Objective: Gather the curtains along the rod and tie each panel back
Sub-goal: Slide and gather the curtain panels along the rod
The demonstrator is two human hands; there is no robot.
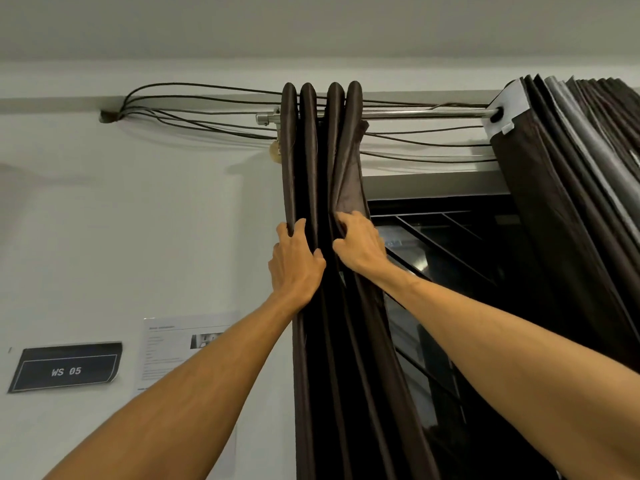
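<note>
The right curtain panel (571, 202) hangs bunched at the right end of the rod (415, 114), while the left curtain panel (322, 150) is gathered in tight folds at its left end. The left hand (296, 265) curls round that panel's outer folds and the right hand (360, 244) clutches the inner ones

Plain dark brown curtains (322, 188) hang on a silver rod (415, 114) against a white wall (138, 220).

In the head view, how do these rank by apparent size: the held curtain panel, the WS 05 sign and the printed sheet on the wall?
1. held curtain panel, largest
2. printed sheet, partly behind the left arm
3. WS 05 sign, smallest
</note>
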